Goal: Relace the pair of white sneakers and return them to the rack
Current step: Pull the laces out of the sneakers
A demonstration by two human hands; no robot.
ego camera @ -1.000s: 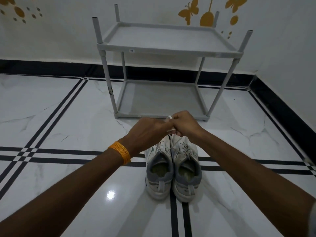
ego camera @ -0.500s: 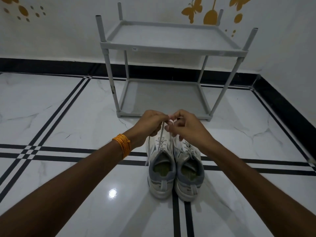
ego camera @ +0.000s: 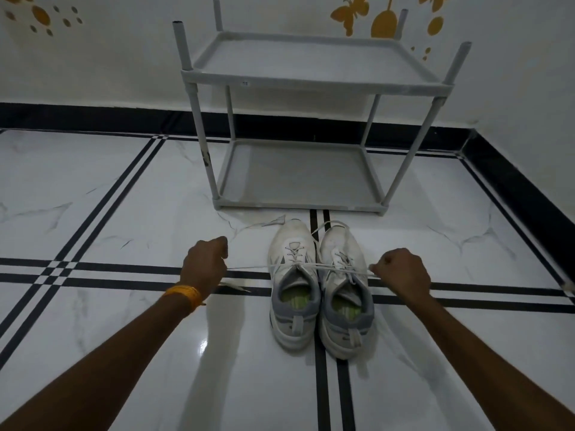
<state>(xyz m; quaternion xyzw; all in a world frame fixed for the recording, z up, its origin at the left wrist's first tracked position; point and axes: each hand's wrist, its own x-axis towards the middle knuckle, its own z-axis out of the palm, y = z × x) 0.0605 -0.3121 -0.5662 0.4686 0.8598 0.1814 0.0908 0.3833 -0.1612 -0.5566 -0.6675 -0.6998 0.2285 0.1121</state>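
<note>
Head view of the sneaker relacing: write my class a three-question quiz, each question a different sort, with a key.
1. True or false: the sneakers stand on the rack.
2. What does the left hand grip? A) lace B) rack leg C) heel tab
3. Fill in: the lace runs taut from the left hand to the ____ hand.

Key: 1 false, they stand on the floor before it; 2 A; 3 right.

glossy marble-look floor (ego camera: 124,353) – matt grey plastic rack (ego camera: 311,79), cloth-topped white sneakers (ego camera: 320,287), woven lace (ego camera: 249,268).
</note>
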